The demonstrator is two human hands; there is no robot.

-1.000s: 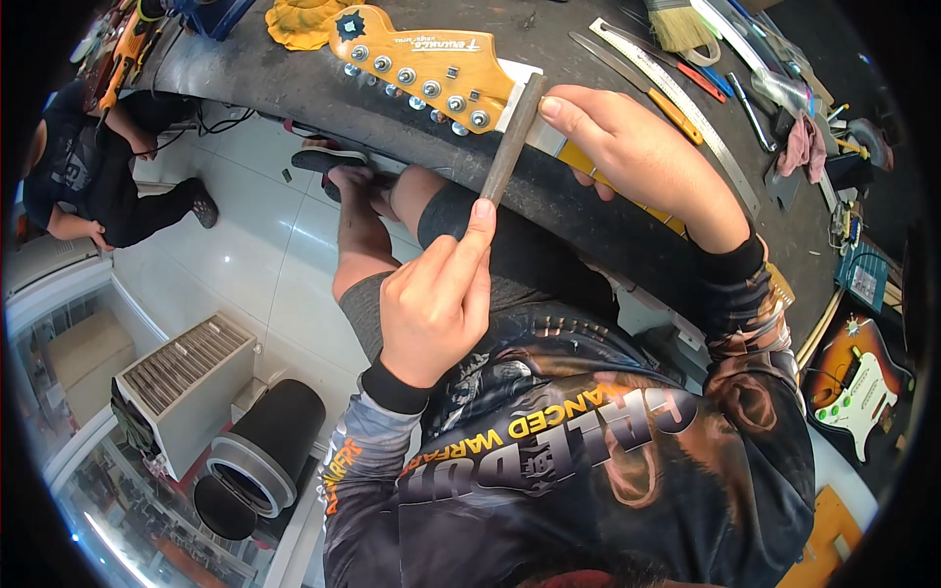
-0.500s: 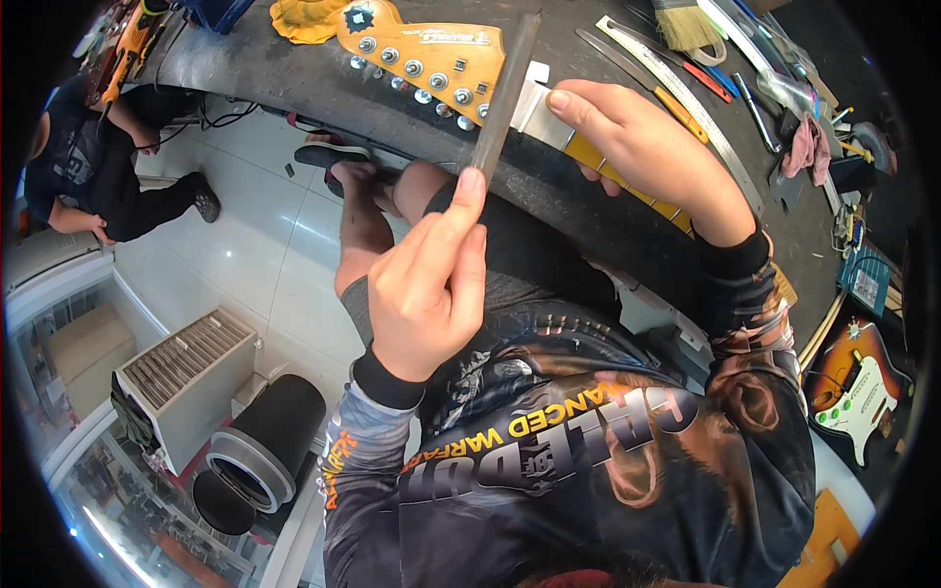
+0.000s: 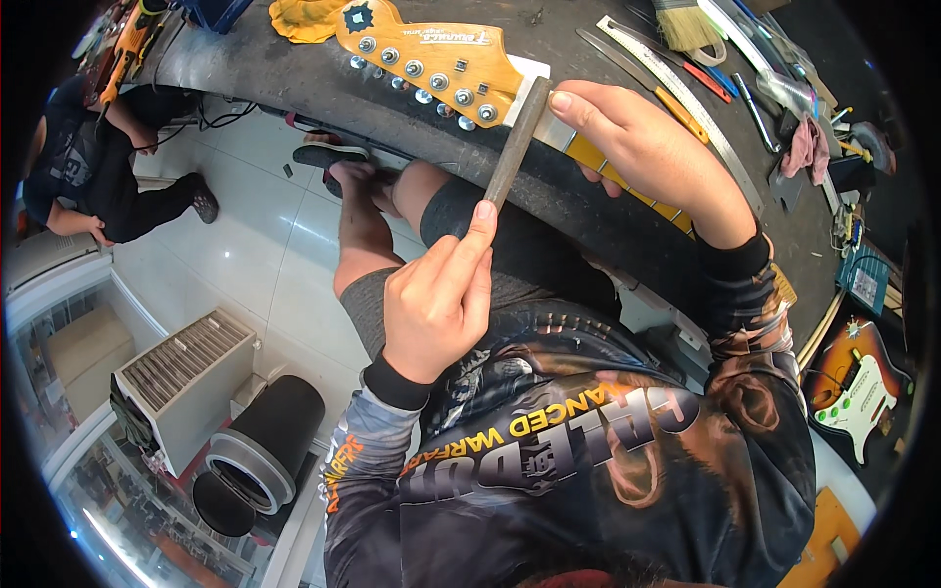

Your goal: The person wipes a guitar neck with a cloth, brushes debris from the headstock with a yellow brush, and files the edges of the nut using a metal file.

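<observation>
The left hand (image 3: 436,299) was raised in front of the chest, fingers curled, its thumb and forefinger pinched together and pointing up and away. Beyond it and to its right, the right hand (image 3: 637,147) lay palm down, wrist bent, thumb stretched leftward. Both forearms wore long patterned sleeves with dark cuffs.

The person wears a dark long-sleeved printed jersey with large pale and orange lettering across the chest, brownish patterned sleeves ending in tight black cuffs just above both bare hands, grey shorts over what seem to be black knee sleeves, and dark sandals.
</observation>
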